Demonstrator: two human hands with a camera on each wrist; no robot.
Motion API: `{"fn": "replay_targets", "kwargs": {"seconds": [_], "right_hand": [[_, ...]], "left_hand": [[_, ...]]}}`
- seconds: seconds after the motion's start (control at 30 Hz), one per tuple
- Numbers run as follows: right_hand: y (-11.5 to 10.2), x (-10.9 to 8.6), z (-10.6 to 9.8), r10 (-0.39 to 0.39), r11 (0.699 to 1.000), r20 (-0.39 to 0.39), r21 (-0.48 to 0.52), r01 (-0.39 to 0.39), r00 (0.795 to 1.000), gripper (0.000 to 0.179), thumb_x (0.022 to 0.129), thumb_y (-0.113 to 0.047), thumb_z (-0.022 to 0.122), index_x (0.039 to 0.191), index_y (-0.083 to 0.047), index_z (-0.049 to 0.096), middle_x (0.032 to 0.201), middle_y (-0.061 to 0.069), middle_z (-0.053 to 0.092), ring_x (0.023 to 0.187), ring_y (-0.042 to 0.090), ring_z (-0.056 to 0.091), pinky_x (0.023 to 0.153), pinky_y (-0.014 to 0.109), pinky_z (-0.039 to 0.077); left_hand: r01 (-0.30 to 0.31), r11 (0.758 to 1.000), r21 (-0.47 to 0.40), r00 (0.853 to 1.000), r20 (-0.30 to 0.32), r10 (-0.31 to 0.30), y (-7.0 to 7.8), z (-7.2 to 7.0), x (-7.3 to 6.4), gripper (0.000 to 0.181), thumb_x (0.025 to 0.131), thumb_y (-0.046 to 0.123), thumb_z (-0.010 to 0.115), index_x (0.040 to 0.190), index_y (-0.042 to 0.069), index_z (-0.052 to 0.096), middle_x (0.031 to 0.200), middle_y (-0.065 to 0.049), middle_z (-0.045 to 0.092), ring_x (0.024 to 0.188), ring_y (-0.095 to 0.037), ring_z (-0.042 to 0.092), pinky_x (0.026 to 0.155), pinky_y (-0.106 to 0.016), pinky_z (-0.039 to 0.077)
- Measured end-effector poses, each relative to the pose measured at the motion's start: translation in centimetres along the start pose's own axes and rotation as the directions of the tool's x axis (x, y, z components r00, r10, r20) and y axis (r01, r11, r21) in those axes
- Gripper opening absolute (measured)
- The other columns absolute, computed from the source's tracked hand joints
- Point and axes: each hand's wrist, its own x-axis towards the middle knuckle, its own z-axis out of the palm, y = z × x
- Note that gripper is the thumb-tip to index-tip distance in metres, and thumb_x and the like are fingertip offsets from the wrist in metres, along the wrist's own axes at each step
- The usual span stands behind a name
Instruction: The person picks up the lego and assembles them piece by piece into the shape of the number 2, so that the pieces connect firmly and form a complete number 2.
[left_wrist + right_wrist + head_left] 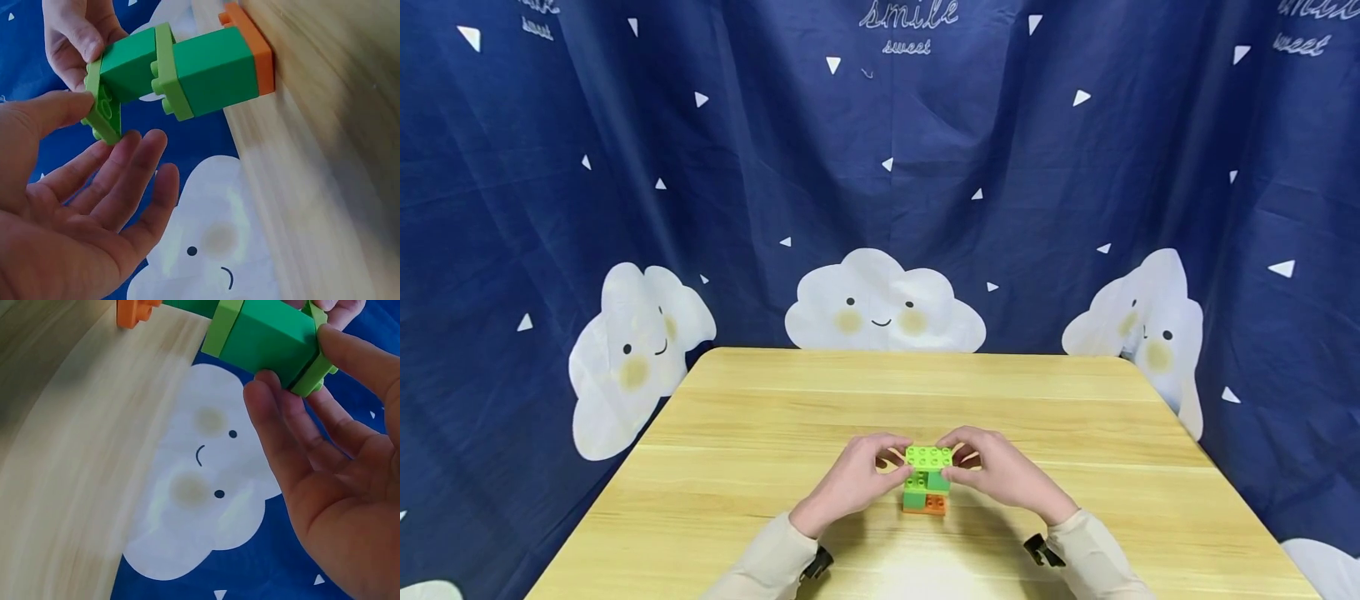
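Wood table [760, 433], blue cloud curtain [625, 208] behind. Block stack [927, 483] stands on table btwn both hands. Left hand [850, 483] & right hand [1000, 475] pinch light-green top plate [928, 457], thumb over, fingers under. Risk: uneven squeeze could pop plate off or tip stack off its orange base [259, 47].

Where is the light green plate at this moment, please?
In the head view, the light green plate tops the brick stack near the table's front centre, between left hand and right hand.
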Motion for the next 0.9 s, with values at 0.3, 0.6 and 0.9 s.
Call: {"fn": "replay_targets", "kwargs": {"seconds": [0.3,0.6,0.9], "right_hand": [[0.9,0.1,-0.1,-0.009,0.995,0.032,0.098,0.006,0.999,0.024,0.095,-0.023,0.075,0.114,-0.012,0.068,0.116,0.005,0.07,0.1,0.019,0.07,0.085,0.031,0.059],[1.7,-0.2,-0.1,-0.011,0.968,0.156,0.25,-0.029,0.988,0.021,0.1,-0.027,0.068,0.117,-0.017,0.061,0.13,0.008,0.061,0.114,0.03,0.065,0.09,0.033,0.057],[2.3,-0.3,-0.5,0.002,0.877,0.298,0.458,-0.145,0.955,0.03,0.108,-0.025,0.055,0.132,-0.008,0.049,0.147,0.025,0.044,0.118,0.028,0.063,0.095,0.054,0.056]], "left_hand": [[-0.006,0.995,-0.101,1.0,-0.003,0.006,0.0,0.3,0.0,0.033,0.094,0.016,0.074,0.125,0.003,0.07,0.12,-0.011,0.071,0.093,-0.014,0.072,0.08,-0.021,0.058],[0.031,0.989,-0.145,0.998,0.061,-0.023,-0.2,0.3,0.0,0.032,0.096,0.018,0.073,0.125,0.007,0.068,0.11,-0.01,0.073,0.09,-0.011,0.073,0.076,-0.02,0.059],[0.027,0.994,-0.111,0.997,0.071,-0.019,-0.5,0.5,0.0,0.028,0.097,0.025,0.072,0.122,0.013,0.067,0.105,-0.003,0.074,0.09,-0.01,0.072,0.079,-0.022,0.058]]}}
